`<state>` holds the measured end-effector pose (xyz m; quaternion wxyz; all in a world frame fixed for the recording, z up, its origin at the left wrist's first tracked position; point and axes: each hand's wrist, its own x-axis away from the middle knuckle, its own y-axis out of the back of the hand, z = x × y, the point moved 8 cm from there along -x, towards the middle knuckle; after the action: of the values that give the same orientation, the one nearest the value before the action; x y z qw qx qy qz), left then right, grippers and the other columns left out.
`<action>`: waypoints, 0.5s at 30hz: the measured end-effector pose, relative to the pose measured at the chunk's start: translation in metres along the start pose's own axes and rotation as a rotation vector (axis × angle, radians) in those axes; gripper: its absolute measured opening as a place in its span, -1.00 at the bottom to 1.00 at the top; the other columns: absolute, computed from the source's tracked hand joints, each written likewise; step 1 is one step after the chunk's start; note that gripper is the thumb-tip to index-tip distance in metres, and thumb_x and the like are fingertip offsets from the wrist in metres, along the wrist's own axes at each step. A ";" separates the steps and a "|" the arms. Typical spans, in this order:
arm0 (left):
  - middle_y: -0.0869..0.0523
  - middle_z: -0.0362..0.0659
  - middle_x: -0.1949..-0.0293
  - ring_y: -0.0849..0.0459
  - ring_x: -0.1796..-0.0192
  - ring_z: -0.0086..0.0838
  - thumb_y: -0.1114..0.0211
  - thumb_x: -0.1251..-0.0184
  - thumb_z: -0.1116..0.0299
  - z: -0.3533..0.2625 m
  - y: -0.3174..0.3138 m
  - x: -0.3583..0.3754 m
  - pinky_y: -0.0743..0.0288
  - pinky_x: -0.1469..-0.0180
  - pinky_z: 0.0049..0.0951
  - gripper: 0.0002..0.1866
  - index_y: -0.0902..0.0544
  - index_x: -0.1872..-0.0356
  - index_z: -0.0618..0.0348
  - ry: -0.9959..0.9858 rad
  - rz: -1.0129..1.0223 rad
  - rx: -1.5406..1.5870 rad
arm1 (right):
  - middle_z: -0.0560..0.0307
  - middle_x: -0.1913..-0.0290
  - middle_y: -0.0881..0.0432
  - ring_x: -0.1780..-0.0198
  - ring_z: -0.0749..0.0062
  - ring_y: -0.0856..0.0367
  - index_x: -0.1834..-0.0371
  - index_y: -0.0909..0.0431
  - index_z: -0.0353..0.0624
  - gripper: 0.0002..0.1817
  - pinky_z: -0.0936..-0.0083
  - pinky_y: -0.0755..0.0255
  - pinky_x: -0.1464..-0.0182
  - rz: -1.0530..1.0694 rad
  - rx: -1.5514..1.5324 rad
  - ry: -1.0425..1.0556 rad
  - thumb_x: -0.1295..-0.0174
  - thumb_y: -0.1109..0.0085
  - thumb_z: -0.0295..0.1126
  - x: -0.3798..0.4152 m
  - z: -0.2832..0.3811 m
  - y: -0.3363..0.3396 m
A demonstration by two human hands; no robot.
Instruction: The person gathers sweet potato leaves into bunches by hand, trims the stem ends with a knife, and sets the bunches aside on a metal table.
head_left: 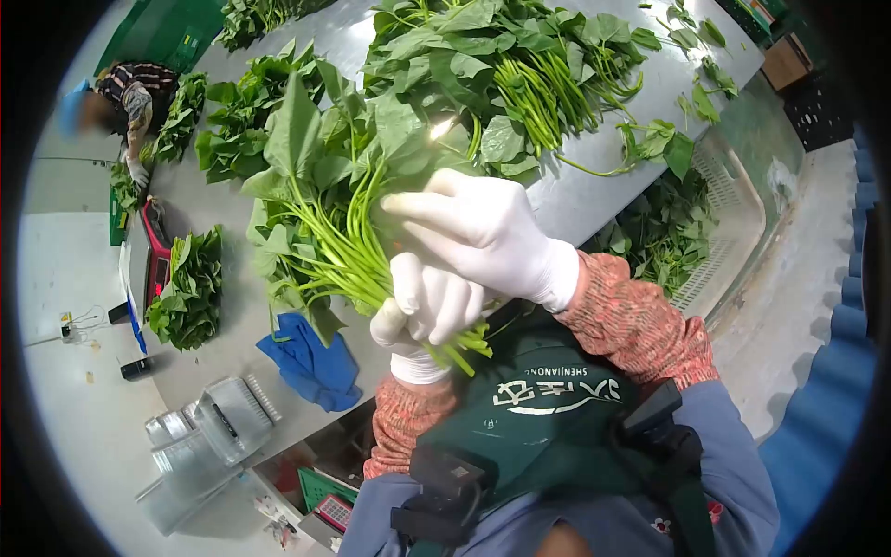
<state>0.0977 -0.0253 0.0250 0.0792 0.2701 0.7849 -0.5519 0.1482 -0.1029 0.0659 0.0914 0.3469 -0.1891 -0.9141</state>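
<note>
Sweet-potato-like greens (367, 218) are fanning out over the steel table (580, 200), their lower stems gathered in the closed left hand (436, 302), seemingly to keep the bunch together. The right hand (487, 218) is reaching across, fingers extended close together at the upper stems; whether they are pinching any, one cannot tell. A larger heap (548, 93) is lying on the table, apparently within easy reach; a blue cloth (311, 362) is lying near its edge.
</note>
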 end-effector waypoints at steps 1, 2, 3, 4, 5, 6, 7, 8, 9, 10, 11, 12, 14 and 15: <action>-0.40 -0.47 0.64 -0.40 0.61 -0.70 -0.13 -0.49 0.14 0.003 -0.003 0.000 -0.19 0.42 -0.59 -0.82 -0.42 0.27 -0.06 0.011 0.020 0.009 | 0.13 0.38 -0.60 0.38 0.18 -0.64 0.15 -0.64 -0.04 -0.81 0.42 -0.52 0.37 -0.010 0.028 -0.001 -0.17 -0.23 -0.36 -0.004 0.000 -0.002; -0.40 -0.46 0.64 -0.40 0.61 -0.70 -0.13 -0.49 0.14 0.005 -0.005 -0.001 -0.19 0.42 -0.59 -0.82 -0.42 0.27 -0.06 0.020 0.039 0.017 | 0.08 0.35 -0.61 0.37 0.15 -0.65 0.12 -0.63 -0.09 -0.79 0.41 -0.53 0.34 -0.004 0.014 0.002 -0.16 -0.22 -0.39 -0.006 -0.001 -0.003; -0.41 -0.46 0.63 -0.43 0.61 -0.70 -0.12 -0.49 0.13 0.006 -0.005 0.000 -0.20 0.43 -0.59 -0.82 -0.43 0.25 -0.06 0.024 0.057 0.031 | 0.03 0.32 -0.63 0.35 0.12 -0.65 0.10 -0.62 -0.15 -0.76 0.41 -0.55 0.32 0.003 -0.001 0.005 -0.15 -0.22 -0.42 -0.007 -0.002 -0.005; -0.41 -0.46 0.63 -0.44 0.60 -0.70 -0.12 -0.49 0.12 0.007 -0.005 0.000 -0.21 0.43 -0.59 -0.82 -0.43 0.25 -0.06 0.027 0.063 0.041 | -0.02 0.28 -0.65 0.34 0.08 -0.66 0.08 -0.61 -0.20 -0.74 0.41 -0.56 0.29 0.011 -0.018 0.009 -0.15 -0.22 -0.44 -0.008 -0.003 -0.008; -0.42 -0.46 0.63 -0.45 0.60 -0.70 -0.12 -0.48 0.12 0.008 -0.005 0.001 -0.21 0.44 -0.59 -0.82 -0.43 0.24 -0.06 0.028 0.068 0.050 | -0.04 0.26 -0.67 0.31 0.08 -0.67 0.09 -0.61 -0.22 -0.73 0.41 -0.58 0.26 -0.046 -0.018 -0.037 -0.12 -0.26 -0.43 -0.006 -0.005 -0.006; -0.43 -0.45 0.62 -0.45 0.59 -0.70 -0.12 -0.48 0.12 0.008 -0.004 0.001 -0.21 0.44 -0.58 -0.82 -0.43 0.23 -0.06 0.028 0.073 0.058 | 0.00 0.27 -0.67 0.30 0.10 -0.67 0.11 -0.62 -0.17 -0.75 0.40 -0.57 0.27 -0.058 -0.064 -0.047 -0.13 -0.25 -0.40 -0.006 -0.006 -0.005; -0.44 -0.46 0.62 -0.47 0.57 -0.71 -0.12 -0.48 0.13 0.010 -0.004 0.001 -0.22 0.45 -0.58 -0.83 -0.44 0.22 -0.06 0.032 0.092 0.059 | 0.04 0.27 -0.67 0.29 0.13 -0.67 0.13 -0.63 -0.12 -0.77 0.39 -0.55 0.28 -0.069 -0.111 -0.058 -0.14 -0.25 -0.36 -0.006 -0.008 -0.004; -0.41 -0.45 0.63 -0.45 0.58 -0.67 -0.11 -0.47 0.15 0.012 -0.004 0.002 -0.21 0.43 -0.55 -0.84 -0.44 0.22 -0.05 0.042 0.090 0.082 | 0.08 0.28 -0.68 0.27 0.15 -0.66 0.15 -0.64 -0.07 -0.79 0.38 -0.54 0.28 -0.079 -0.159 -0.071 -0.15 -0.24 -0.33 -0.005 -0.010 -0.003; -0.38 -0.44 0.65 -0.42 0.60 -0.64 -0.10 -0.46 0.18 0.014 -0.004 0.003 -0.20 0.40 -0.52 -0.86 -0.45 0.23 -0.03 0.052 0.088 0.105 | 0.11 0.33 -0.65 0.31 0.19 -0.65 0.24 -0.65 -0.07 -0.84 0.40 -0.53 0.31 -0.094 -0.153 -0.033 -0.12 -0.26 -0.34 -0.007 -0.007 -0.001; -0.35 -0.43 0.66 -0.40 0.61 -0.61 -0.10 -0.44 0.21 0.016 -0.004 0.003 -0.20 0.37 -0.49 -0.88 -0.45 0.24 -0.02 0.061 0.087 0.128 | 0.12 0.35 -0.62 0.34 0.21 -0.64 0.27 -0.64 -0.06 -0.86 0.41 -0.52 0.33 -0.074 -0.102 -0.018 -0.11 -0.26 -0.34 -0.007 -0.006 0.000; -0.35 -0.41 0.66 -0.40 0.60 -0.60 -0.11 -0.43 0.22 0.017 -0.004 0.003 -0.19 0.38 -0.48 -0.88 -0.46 0.24 -0.01 0.077 0.088 0.136 | 0.13 0.37 -0.60 0.36 0.22 -0.63 0.30 -0.64 -0.06 -0.88 0.41 -0.50 0.35 -0.054 -0.051 -0.003 -0.10 -0.26 -0.35 -0.008 -0.006 0.002; -0.35 -0.42 0.66 -0.40 0.60 -0.60 -0.11 -0.43 0.22 0.018 -0.002 0.003 -0.19 0.38 -0.48 -0.88 -0.46 0.24 0.00 0.086 0.064 0.133 | 0.15 0.39 -0.58 0.38 0.24 -0.62 0.33 -0.63 -0.05 -0.90 0.42 -0.49 0.37 -0.034 0.001 0.015 -0.09 -0.27 -0.35 -0.008 -0.006 0.005; -0.35 -0.42 0.65 -0.39 0.60 -0.59 -0.12 -0.42 0.23 0.018 -0.001 0.003 -0.19 0.39 -0.47 -0.88 -0.46 0.24 0.01 0.100 0.018 0.123 | 0.16 0.37 -0.57 0.44 0.30 -0.60 0.33 -0.65 -0.09 -0.87 0.49 -0.48 0.40 -0.026 0.128 0.080 -0.02 -0.33 -0.44 -0.008 -0.002 0.012; -0.36 -0.41 0.65 -0.36 0.62 -0.59 -0.09 -0.43 0.27 0.016 0.001 0.003 -0.18 0.40 -0.47 -0.90 -0.47 0.25 0.03 0.104 -0.019 0.108 | 0.17 0.37 -0.57 0.44 0.30 -0.60 0.33 -0.65 -0.08 -0.87 0.49 -0.48 0.41 -0.029 0.181 0.092 -0.02 -0.34 -0.44 -0.008 0.001 0.015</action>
<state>0.0931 -0.0390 0.0164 0.0184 0.2946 0.7598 -0.5793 0.1542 -0.1142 0.0772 0.0550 0.3982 -0.2617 -0.8775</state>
